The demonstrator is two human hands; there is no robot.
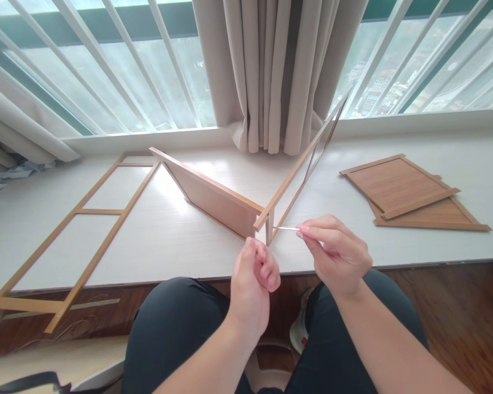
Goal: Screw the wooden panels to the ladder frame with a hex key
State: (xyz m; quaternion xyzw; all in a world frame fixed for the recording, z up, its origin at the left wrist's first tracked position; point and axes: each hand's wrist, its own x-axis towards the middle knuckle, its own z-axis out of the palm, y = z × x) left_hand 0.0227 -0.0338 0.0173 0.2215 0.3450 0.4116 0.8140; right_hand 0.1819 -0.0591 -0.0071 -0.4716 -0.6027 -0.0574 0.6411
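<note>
My right hand [339,249] pinches a slim silver hex key [288,228] between thumb and fingers. Its far tip points left and meets the upright end of a wooden ladder-like frame [298,171], or lies just in front of it. My left hand [254,279] is closed, fingers curled, just below the corner where this frame meets a wooden panel [217,200]. Whether it grips anything there is hidden. The panel stands on its long edge, slanting back to the left, while the frame slants back to the right toward the window.
A second ladder-like frame [101,211] lies at the left, overhanging the front edge of the white ledge [189,266]. Two brown panels [398,180] overlap flat at the right. Behind hang beige curtains [267,76] before barred windows. My knees are below the ledge.
</note>
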